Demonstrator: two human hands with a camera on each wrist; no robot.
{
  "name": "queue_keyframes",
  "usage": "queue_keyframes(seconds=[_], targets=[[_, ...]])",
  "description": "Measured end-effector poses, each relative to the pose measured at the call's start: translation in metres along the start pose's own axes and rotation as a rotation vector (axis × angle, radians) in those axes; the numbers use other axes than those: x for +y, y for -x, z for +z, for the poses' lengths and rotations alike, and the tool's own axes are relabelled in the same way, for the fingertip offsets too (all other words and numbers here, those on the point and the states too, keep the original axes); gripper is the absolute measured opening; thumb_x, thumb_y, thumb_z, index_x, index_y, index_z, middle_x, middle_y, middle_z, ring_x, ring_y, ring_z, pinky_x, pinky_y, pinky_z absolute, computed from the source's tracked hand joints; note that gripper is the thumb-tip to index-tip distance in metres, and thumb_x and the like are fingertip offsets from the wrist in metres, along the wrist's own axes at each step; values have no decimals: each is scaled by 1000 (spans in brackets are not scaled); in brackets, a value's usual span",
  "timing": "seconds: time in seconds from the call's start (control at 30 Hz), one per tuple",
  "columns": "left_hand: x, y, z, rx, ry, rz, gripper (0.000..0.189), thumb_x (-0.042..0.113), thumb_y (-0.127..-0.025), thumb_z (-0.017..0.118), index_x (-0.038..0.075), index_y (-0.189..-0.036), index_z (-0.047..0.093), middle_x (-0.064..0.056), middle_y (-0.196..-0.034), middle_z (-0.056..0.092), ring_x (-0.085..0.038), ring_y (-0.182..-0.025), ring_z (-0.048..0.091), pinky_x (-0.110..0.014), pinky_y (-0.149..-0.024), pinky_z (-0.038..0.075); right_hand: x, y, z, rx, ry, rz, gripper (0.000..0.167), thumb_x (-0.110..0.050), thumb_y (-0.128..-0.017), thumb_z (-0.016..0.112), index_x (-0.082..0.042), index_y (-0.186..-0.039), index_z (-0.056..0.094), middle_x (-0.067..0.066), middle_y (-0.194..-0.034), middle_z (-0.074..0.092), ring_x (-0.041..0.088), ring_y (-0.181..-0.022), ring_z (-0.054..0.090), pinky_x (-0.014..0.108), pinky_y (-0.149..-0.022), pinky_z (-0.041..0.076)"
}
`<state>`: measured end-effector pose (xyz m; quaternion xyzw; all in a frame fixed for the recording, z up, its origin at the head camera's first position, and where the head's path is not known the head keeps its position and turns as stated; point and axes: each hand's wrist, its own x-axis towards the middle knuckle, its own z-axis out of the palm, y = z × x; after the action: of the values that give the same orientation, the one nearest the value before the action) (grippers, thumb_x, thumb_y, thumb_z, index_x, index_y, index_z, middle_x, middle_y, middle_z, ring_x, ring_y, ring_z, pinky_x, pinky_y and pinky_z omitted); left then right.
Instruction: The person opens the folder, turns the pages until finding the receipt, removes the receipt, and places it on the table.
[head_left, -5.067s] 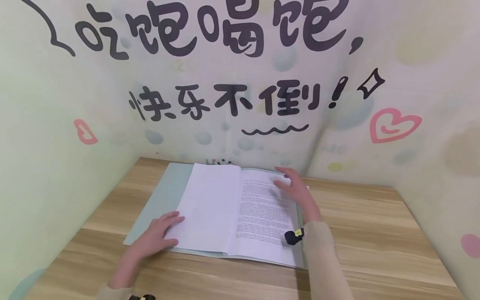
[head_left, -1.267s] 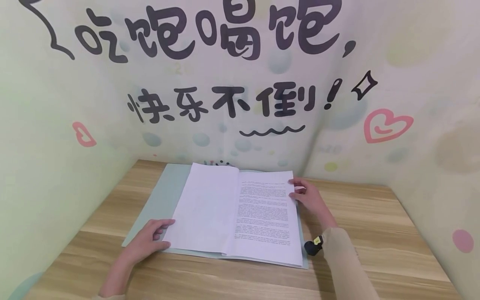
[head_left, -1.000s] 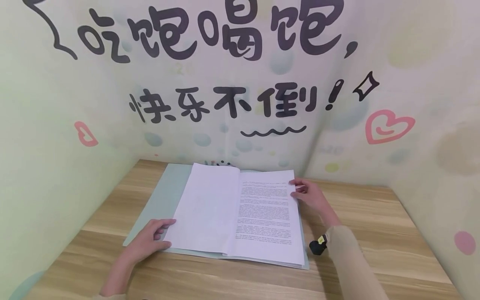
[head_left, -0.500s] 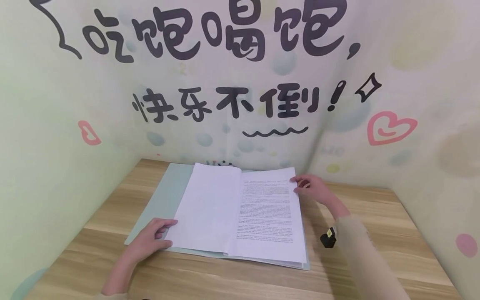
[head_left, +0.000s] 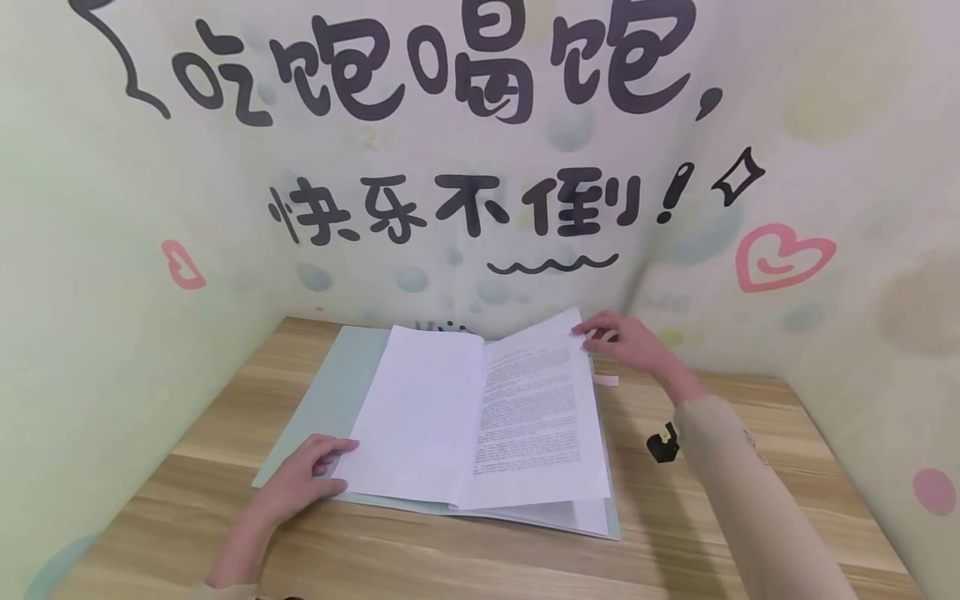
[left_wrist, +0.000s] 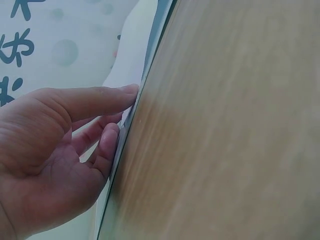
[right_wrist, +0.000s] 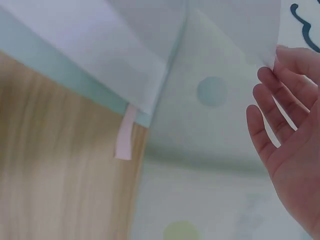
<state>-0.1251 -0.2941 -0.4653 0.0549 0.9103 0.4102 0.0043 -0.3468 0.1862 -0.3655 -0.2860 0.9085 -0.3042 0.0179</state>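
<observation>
An open book with a pale blue cover (head_left: 330, 392) lies on the wooden table. Its left page (head_left: 420, 408) is blank. My right hand (head_left: 633, 343) pinches the top right corner of a printed page (head_left: 532, 408) between thumb and fingertips, holding it up off the sheets below. The right wrist view shows the other fingers of that hand spread loosely. At the lower left, my left hand (head_left: 300, 475) rests on the edge of the blank page, its thumb (left_wrist: 115, 99) along the book's near edge. A pink strip (right_wrist: 126, 135) sticks out of the book's right side.
The wooden table (head_left: 735, 483) meets a pale wall (head_left: 465, 283) just behind the book, with side walls left and right. Black lettering and pink hearts are printed on the walls. A small black device (head_left: 663, 443) sits at the right wrist.
My right hand has gone from above the right page to its edge, then lifted the page's corner upward, uncovering sheets beneath and the pink strip. My left hand stays almost in place.
</observation>
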Motion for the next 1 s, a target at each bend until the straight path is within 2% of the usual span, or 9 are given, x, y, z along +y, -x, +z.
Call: queue_keyframes(seconds=[0.17,0.5,0.7,1.0], targets=[[-1,1,0,4,7,2,50,13,-79,77,8,-126,64,-9,-120,58,-14,-106,53,-20,-89,48,-20,-14,-7,0,-11,-76,30,-6,-94,59,-8,-122,68,11,-123,66,23,-102,58,37,-89,50],[-3,2,-1,9,1,10,47,13,-79,78,10,-124,66,-8,-123,60,-22,-113,58,-21,-94,49,-58,-48,-1,-1,-31,-135,34,-9,-93,63,-10,-127,65,7,-126,66,21,-105,60,40,-93,52],[-3,2,-2,1,1,3,46,10,-78,77,11,-123,67,-9,-123,59,-24,-114,57,-21,-94,49,-87,-69,13,0,-123,-187,36,-10,-91,68,-7,-126,65,12,-128,63,28,-109,59,42,-94,52],[-5,2,-1,2,31,-40,51,9,-77,79,5,-125,65,-14,-117,54,-22,-107,53,-21,-91,49,-118,-96,45,11,-161,-202,39,-16,-91,69,-10,-129,63,13,-129,61,30,-111,58,41,-93,52]])
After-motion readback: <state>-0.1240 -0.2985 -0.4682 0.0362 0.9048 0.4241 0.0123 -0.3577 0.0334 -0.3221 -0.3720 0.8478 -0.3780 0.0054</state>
